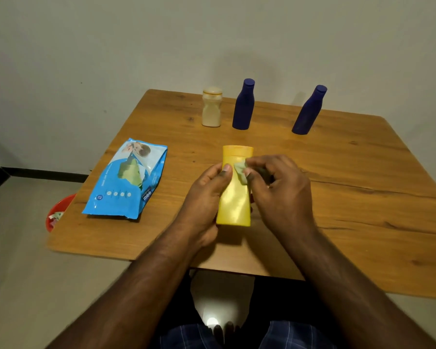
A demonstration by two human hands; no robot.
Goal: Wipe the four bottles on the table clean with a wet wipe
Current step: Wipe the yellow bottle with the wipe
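Wooden table (350, 172) filling most of the view, set against a plain pale wall (111, 46), pale floor (23, 273) to the left. Below the near edge, checked cloth (287, 336) over the knees.

On the left part of the tabletop, lying flat: blue pack of wet wipes (126, 180), green wipe showing at its opening.

Just above the near middle of the table, held lengthwise pointing away: yellow bottle (234, 197). Gripped around its left side by the left hand (204, 197), thumb laid across the front, fingers curled behind. Pressed against its upper right front: a crumpled greenish wet wipe (241, 171), pinched in the curled fingertips of the right hand (280, 190).

Along the far edge, standing upright, three more bottles, untouched. Blue bottle (244, 107) near the middle, with a second blue bottle (308, 112) well apart to its right, appearing to lean in the wide-angle view. Just beside the middle one on its left: shorter cream bottle (212, 109) with a pale rounded cap.

On the floor past the left edge of the table, partly hidden by it: red bowl (56, 212) with scraps inside, too small to identify.
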